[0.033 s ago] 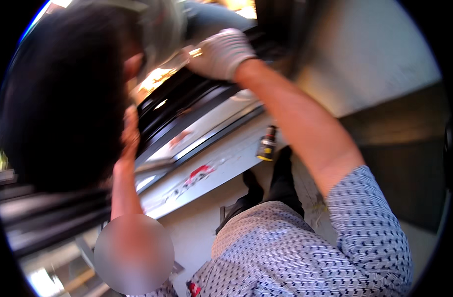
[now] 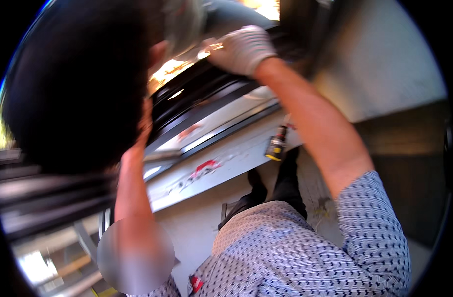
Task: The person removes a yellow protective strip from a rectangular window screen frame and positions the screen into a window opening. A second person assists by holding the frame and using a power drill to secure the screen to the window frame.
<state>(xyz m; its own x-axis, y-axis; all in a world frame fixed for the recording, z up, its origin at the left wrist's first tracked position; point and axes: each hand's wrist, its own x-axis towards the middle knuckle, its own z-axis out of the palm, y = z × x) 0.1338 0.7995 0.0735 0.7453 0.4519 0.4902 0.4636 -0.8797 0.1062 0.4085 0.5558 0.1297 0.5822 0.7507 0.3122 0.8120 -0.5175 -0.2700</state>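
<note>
My right hand (image 2: 244,49), in a striped whitish glove with bare fingertips, is bent over the far edge of a dark metal frame (image 2: 206,89). Its fingers look curled, though motion blurs them; what lies between them is hidden. Another person's dark-haired head (image 2: 78,89) fills the upper left, in front of my left hand (image 2: 146,121). Only a blurred bare strip of that hand shows, beside the frame's near left end, and its fingers are hidden. Glass-like pale panels sit between the frame's dark rails.
A black and yellow power drill (image 2: 276,144) lies on the white ledge (image 2: 182,190) below my right forearm, near a torn red mark. My legs (image 2: 288,178) stand against the ledge. A pale wall (image 2: 380,59) rises at the right. Dark bars (image 2: 53,208) run along the lower left.
The whole view has shifted, so head, frame and my right hand appear slightly farther right. Both arms keep nearly the same pose.
</note>
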